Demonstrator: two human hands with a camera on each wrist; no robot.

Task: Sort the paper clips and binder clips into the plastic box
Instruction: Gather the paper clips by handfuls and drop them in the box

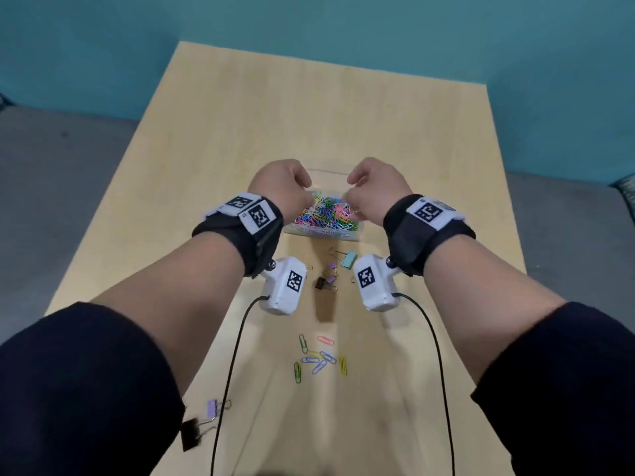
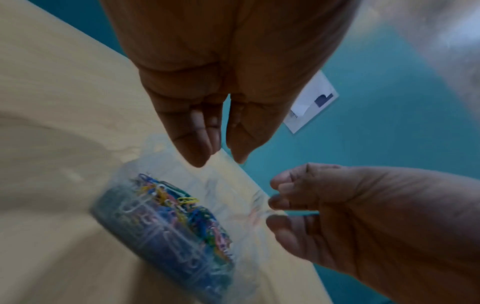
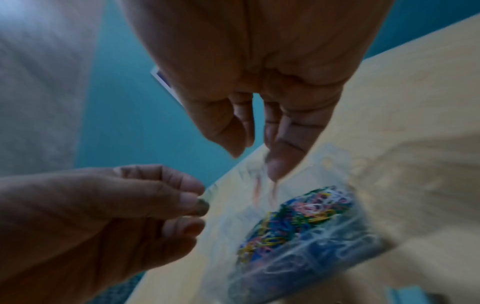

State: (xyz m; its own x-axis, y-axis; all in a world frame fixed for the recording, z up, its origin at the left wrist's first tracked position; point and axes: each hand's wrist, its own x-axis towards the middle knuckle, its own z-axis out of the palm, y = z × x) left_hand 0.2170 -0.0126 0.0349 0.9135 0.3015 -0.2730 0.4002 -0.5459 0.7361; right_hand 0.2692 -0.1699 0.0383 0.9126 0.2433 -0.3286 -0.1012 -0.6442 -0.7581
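Note:
A clear plastic box (image 1: 323,235) half full of coloured paper clips stands mid-table; it also shows as the blurred box (image 2: 166,236) and the box (image 3: 311,236). Both hands hover over its far part. My right hand (image 1: 371,190) has its fingertips together, and a blurred pink paper clip (image 3: 271,189) hangs right below them. My left hand (image 1: 285,187) has curled fingers (image 3: 197,203) with a small dark spot at the tips; what it is I cannot make out. Several loose paper clips (image 1: 318,359) lie near me. A few binder clips (image 1: 330,273) lie just before the box.
A lilac binder clip (image 1: 213,407) and a black binder clip (image 1: 190,436) lie at the table's near left edge. Two wrist-camera cables (image 1: 233,365) hang over the near table. The teal wall (image 1: 343,29) stands behind the far edge. A white paper (image 2: 311,107) is stuck on it.

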